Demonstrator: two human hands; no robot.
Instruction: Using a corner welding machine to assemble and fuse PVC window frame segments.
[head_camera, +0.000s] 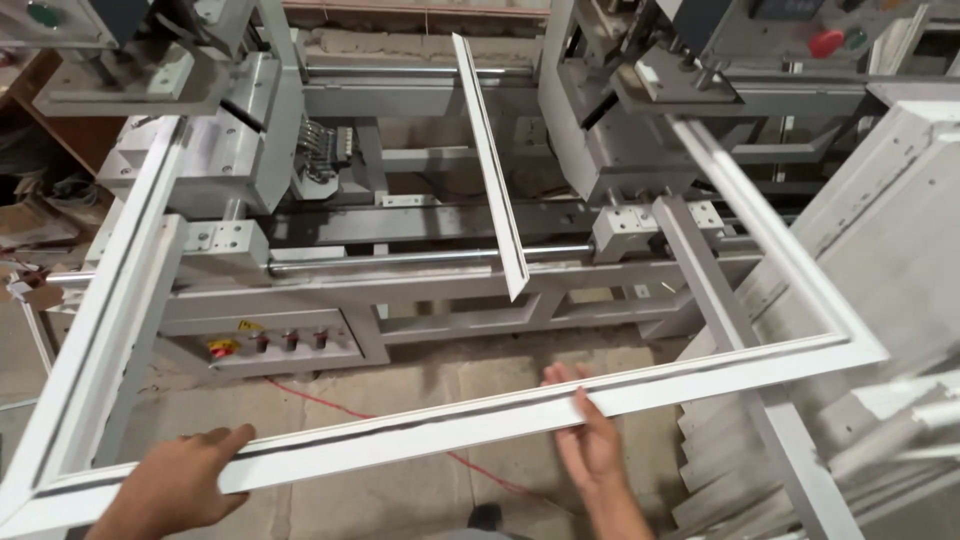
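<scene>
Nearest the camera, the left hand (175, 480) rests on the near rail of a large white window frame (480, 425), close to its near-left corner, with the palm on top and the thumb stretched along the rail's inner edge; the fingers curl over the outer side, out of sight, so a loose clasp seems likely but I cannot tell for sure. The right hand (590, 440) meets the same rail further along, its fingers spread open and flat against the profile, steadying rather than clenching it. With the two hands set well apart on one rail, the wide, light frame looks balanced between them and kept from twisting. The frame lies roughly level: its left rail (95, 320) runs away toward the grey machine (400, 200), and its right rail (760, 240) reaches up to the machine's right-hand head, so the far end seems to sit in or on the two heads, though the contact itself is hidden. A single loose white profile strip (492, 165) leans across the machine's middle, over the shiny guide bar (420, 258), apart from the frame. Below the bar is a control panel (285, 345) with red knobs, and a red cable (340, 405) trails over the concrete floor (400, 500). At the right edge, more white frames (880, 260) stand stacked, leaning just beside the held one's corner.
</scene>
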